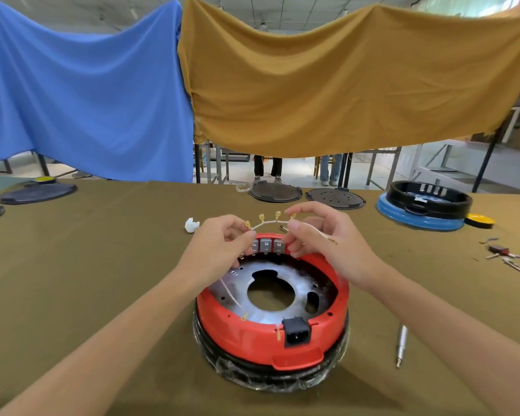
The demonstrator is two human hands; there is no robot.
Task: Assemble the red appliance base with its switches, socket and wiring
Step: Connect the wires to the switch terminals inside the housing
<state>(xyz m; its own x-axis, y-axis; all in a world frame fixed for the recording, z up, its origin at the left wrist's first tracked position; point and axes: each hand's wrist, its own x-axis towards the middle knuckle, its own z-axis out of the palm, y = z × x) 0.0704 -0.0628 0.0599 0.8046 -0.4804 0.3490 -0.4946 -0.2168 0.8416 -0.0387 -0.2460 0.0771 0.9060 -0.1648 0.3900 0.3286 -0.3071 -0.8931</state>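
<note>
Olive-brown cloth covers the table [102, 265], behind which a blue sheet [81, 94] and a mustard sheet [342, 85] are hung side by side. Near the middle of the table, toward the near edge, the red appliance base [252, 334] is set open side up on a black ring wrapped in clear film [270, 376]. A grey metal plate [270, 283] with a large central hole is seen inside it. A black socket [295, 331] is fitted into the near rim, and a row of grey switches [266, 245] is seated along the far rim.

Both hands are held over the far rim, just above the switches. A white wire harness [270, 222] with yellow terminals is stretched in an arc between them. Its left end is pinched by the curled fingers of the left hand [219, 247], from which a loose white lead [231, 298] is seen trailing down across the plate to the near left inner wall. The right end is pinched between thumb and forefinger of the right hand [321, 235], and a short tail is draped over that hand.

At the far right a black housing on a blue ring [424, 205] is placed, with dark round lids [275, 192] along the far edge. A screwdriver [400, 345] is laid to the right of the base, scattered small terminals [511, 256] lie farther right, and a small white part [192, 225] rests just left of the left hand.
</note>
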